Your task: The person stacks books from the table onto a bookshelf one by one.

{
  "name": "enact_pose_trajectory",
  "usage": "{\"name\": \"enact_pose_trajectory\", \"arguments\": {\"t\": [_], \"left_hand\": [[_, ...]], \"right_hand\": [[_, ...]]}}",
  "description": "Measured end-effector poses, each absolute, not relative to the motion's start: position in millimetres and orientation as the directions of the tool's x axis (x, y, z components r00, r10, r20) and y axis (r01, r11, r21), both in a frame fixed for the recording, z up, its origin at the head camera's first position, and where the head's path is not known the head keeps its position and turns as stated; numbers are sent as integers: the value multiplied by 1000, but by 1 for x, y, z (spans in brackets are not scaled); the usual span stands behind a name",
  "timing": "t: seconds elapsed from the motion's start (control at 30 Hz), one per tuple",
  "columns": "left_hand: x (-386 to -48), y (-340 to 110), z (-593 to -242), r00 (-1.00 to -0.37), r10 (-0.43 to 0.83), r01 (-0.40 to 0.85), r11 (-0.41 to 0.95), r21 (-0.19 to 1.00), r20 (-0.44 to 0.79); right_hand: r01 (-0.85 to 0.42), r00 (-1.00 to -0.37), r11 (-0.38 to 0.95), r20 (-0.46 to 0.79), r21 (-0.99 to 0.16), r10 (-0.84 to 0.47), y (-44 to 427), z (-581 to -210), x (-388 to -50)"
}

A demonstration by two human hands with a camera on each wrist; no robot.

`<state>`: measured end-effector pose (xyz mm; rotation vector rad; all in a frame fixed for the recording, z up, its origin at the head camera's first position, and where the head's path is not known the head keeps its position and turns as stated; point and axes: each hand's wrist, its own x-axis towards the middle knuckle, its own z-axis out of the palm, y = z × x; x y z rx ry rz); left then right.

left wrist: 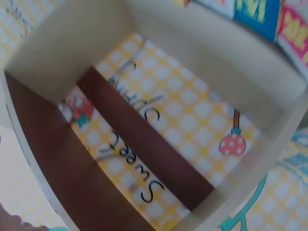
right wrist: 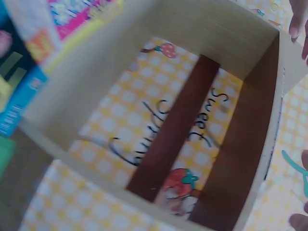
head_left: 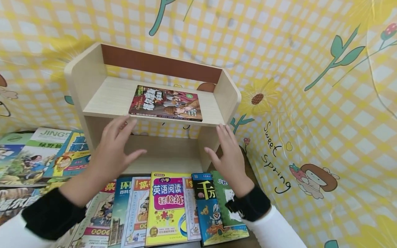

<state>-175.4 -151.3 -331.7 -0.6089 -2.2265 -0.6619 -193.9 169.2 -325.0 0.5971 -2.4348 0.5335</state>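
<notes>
A paperback book [head_left: 165, 103] with a dark, illustrated cover lies flat on the upper board of a small light-wood bookshelf [head_left: 107, 94]. My left hand [head_left: 108, 151] is in front of that board, below the book's left corner, with thumb and fingers spread. On the other side, my right hand [head_left: 228, 158] is raised near the board's right front edge, its fingers extended. Neither hand holds anything; whether the fingertips touch the board is unclear. Both wrist views look into the lower compartment, with its brown back rail [left wrist: 144, 139]; only bits of fingers [right wrist: 299, 24] show at their edges.
Below the shelf several books lie in a row, among them a yellow-and-pink one [head_left: 167, 210] and a blue one [head_left: 209, 210]. More books [head_left: 43, 151] spread out on the left. Yellow checked cloth [head_left: 294, 120] hangs behind and to the right.
</notes>
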Motion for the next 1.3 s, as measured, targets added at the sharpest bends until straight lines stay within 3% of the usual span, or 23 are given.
{"name": "enact_pose_trajectory", "arguments": {"t": [0.13, 0.2, 0.3, 0.4, 0.6, 0.77, 1.03, 1.3], "left_hand": [[-149, -151, -356, -512, 284, 661, 733, 160, 811], [-137, -150, -367, -510, 300, 663, 734, 147, 806], [-120, -148, -381, -554, 332, 644, 752, 140, 763], [-108, -145, -393, -642, 372, 608, 780, 148, 670], [-97, -134, -412, -820, 411, 510, 840, 184, 398], [-96, -126, -429, -924, 341, 373, 903, 211, 175], [-105, -136, -458, -960, 280, 277, 942, 191, 16], [-109, -145, -473, -966, 249, 232, 952, 202, -68]], "right_hand": [[-516, -683, 835, 680, -190, -267, 190, -350, -167], [-485, -693, 850, 682, -205, -231, 199, -361, -155], [-414, -740, 870, 656, -268, -150, 212, -376, -143], [-319, -803, 881, 594, -350, -55, 225, -390, -137], [-124, -905, 874, 414, -469, 94, 250, -421, -136], [77, -953, 849, 211, -523, 217, 271, -449, -139], [370, -928, 790, -159, -489, 337, 301, -478, -150], [479, -869, 757, -361, -444, 337, 320, -492, -160]]}}
